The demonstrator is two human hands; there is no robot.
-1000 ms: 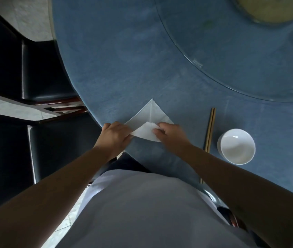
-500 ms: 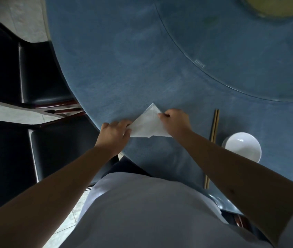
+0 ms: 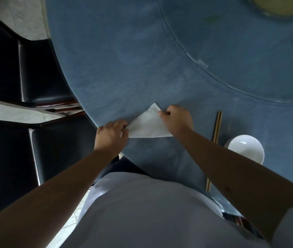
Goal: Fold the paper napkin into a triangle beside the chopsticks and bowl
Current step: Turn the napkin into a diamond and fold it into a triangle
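A white paper napkin (image 3: 148, 125) lies folded into a triangle on the blue table (image 3: 124, 65), its point away from me. My left hand (image 3: 112, 134) pinches the napkin's near-left corner. My right hand (image 3: 177, 119) grips its far right edge near the tip, fingers curled on the paper. To the right lie a pair of wooden chopsticks (image 3: 216, 127), partly hidden under my right forearm. A white bowl (image 3: 246, 149) stands just right of them, empty as far as I can see.
A glass turntable (image 3: 249, 51) covers the far right of the table, with a yellowish dish (image 3: 281, 6) at the top edge. Two dark chairs (image 3: 40, 77) stand at the left, close to the table's rim. My torso fills the bottom.
The napkin's near flap has been folded up over the far half, making a flat triangle. My right hand moved away from me to the tip. My left hand stayed at the near-left corner.
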